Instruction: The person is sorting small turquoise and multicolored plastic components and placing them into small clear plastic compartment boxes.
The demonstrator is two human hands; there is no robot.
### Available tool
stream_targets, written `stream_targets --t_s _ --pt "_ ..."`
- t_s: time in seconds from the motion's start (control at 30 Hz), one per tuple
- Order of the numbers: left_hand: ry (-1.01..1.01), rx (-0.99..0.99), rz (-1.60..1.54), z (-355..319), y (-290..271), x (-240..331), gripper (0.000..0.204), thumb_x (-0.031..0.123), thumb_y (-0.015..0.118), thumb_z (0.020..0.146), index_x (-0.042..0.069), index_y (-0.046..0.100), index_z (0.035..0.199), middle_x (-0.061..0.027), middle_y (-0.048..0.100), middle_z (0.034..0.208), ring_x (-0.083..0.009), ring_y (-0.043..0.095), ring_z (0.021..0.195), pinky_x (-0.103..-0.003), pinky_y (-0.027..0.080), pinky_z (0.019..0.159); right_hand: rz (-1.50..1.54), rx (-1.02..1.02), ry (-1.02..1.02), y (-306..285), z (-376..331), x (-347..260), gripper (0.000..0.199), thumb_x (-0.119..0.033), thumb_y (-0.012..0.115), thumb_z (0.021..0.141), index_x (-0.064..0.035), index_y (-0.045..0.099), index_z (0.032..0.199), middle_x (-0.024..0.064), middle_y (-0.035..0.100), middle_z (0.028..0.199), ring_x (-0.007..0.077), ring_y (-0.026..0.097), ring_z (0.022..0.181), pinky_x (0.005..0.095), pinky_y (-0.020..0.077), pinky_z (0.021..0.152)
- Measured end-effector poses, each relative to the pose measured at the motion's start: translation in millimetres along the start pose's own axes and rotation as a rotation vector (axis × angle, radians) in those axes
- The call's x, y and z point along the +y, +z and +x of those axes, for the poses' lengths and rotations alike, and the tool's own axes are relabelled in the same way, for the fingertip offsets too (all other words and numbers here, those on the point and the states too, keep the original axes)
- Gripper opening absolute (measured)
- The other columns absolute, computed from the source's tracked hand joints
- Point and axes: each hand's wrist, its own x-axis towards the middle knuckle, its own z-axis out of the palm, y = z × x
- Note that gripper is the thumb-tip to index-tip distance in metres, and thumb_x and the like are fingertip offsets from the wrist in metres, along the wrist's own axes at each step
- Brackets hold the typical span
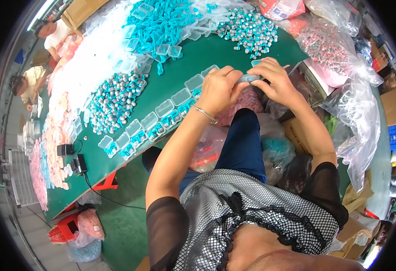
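Above the table's near edge, my left hand and my right hand meet with fingers pinched on a small translucent plastic case. Its contents are mostly hidden by my fingers. Beside my left forearm, a row of open clear plastic cases runs along the edge, lids flipped back. Teal-and-grey pieces lie in their bottoms. Just beyond my right fingers shows part of another clear case with teal in it.
Heaps of teal-and-grey pieces and teal cords cover the green table. Bulging plastic bags stand at the right. Black adapters and a cable lie at the left. Two people sit at the far left.
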Motion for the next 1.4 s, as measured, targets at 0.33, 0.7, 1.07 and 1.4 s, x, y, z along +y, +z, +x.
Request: stream_targets --t_s 0.33,0.7,1.07,1.4 --pt "-0.23 -0.004 0.372 -17.7 -3.9 -16.3 0.047 0.032 0.077 0.073 0.01 0.065 0.112 -0.0073 0.064 0.11 -0.028 0.058 0.102 -0.042 0.042 0.079 -0.425 0.055 0.106 53.6 -9.2 55.0 0.029 -0.014 0.071 0.075 -0.0119 0.064 0.103 0.0029 0.064 0.101 0.0214 0.059 0.098 0.0407 0.036 0.092" --pt "-0.311 -0.198 0.519 -36.7 -4.7 -24.9 0.04 0.03 0.078 0.069 0.012 0.068 0.104 -0.0044 0.063 0.107 -0.025 0.055 0.103 -0.043 0.038 0.082 -0.314 -0.11 0.046 86.5 28.8 49.6 0.031 -0.018 0.067 0.081 -0.0141 0.065 0.112 0.0011 0.061 0.113 0.023 0.051 0.113 0.0467 0.031 0.095" --pt "-0.305 0.048 0.443 -35.4 6.3 -21.8 0.074 0.02 0.084 0.059 0.011 0.053 0.125 -0.0061 0.06 0.111 -0.0264 0.054 0.107 -0.044 0.037 0.085 -0.026 -0.251 0.067 75.3 36.3 61.1 0.018 -0.014 0.07 0.078 -0.0089 0.066 0.094 0.0054 0.064 0.091 0.0244 0.059 0.092 0.0413 0.0388 0.089" --pt "-0.244 -0.11 0.263 -37.0 1.4 -30.3 0.049 0.015 0.08 0.065 0.012 0.061 0.11 -0.0054 0.064 0.105 -0.0261 0.058 0.102 -0.043 0.038 0.084 0.104 -0.201 0.043 60.9 3.6 20.6 0.037 -0.019 0.075 0.074 -0.0023 0.061 0.104 0.0138 0.063 0.099 0.0324 0.06 0.095 0.0413 0.0482 0.082"
